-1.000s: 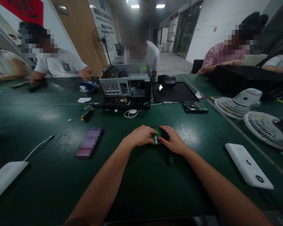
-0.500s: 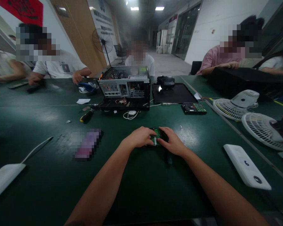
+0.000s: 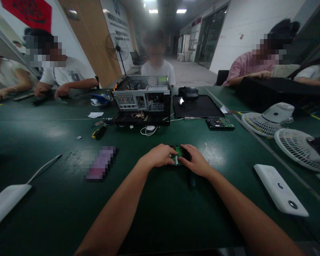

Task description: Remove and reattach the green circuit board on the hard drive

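Right across my remote view stretches the dark green table [image 3: 56,213], its far side lined with seated people. Biggest on it is the opened computer case [image 3: 126,99], straight ahead, with a flat black panel [image 3: 205,106] just right of it. Two white fan heads, a farther one [image 3: 278,112] and a nearer one [image 3: 296,145], sit side by side at the right; nearer me lies a white slab [image 3: 272,185] marked 6. I have both hands near the middle, the left hand [image 3: 160,155] and the right hand [image 3: 197,161], fingers bent and gripping opposite sides of a green circuit board [image 3: 177,159]. That board sits between them, on or just above the table, on my side of the case. Another board-backed unit [image 3: 220,123] lies below the panel's right corner. Smaller are a yellow-and-black screwdriver [image 3: 98,132] left of centre, a dark handle [image 3: 192,179] poking out below the right hand, and tiny shiny bits [image 3: 206,145] beyond it.
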Action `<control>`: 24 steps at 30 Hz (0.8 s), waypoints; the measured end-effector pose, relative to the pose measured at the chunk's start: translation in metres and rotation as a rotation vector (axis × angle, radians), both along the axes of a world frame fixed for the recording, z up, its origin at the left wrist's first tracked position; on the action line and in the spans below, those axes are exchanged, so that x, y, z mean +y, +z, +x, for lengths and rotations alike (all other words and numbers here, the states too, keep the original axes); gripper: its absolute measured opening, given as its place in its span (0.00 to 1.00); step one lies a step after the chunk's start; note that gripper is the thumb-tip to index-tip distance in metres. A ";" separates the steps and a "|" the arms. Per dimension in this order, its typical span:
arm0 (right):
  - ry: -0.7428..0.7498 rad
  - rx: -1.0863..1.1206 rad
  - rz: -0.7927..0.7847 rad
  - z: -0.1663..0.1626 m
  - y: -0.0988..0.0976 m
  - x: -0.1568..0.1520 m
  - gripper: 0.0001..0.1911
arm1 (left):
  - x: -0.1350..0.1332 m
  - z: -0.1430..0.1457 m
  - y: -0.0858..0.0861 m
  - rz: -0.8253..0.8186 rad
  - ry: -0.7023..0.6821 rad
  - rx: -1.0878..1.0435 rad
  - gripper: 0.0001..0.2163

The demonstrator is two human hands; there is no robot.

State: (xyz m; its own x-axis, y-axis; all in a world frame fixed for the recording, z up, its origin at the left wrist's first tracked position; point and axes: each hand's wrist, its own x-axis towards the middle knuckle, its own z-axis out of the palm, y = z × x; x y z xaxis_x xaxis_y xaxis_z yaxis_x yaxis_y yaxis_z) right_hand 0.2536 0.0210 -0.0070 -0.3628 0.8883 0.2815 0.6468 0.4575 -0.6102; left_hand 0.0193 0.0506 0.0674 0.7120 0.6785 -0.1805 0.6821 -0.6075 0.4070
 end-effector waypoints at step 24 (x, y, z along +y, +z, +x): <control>-0.727 -0.316 -0.104 0.105 0.021 0.028 0.10 | -0.007 -0.004 0.013 0.092 0.056 0.003 0.25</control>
State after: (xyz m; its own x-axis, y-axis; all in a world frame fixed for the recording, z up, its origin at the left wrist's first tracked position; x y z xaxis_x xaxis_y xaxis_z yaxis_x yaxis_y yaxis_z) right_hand 0.3587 0.0495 0.0136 0.2690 0.9488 0.1654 0.9106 -0.1945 -0.3647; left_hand 0.0155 0.0434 0.0802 0.6719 0.7313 -0.1175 0.7172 -0.6028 0.3497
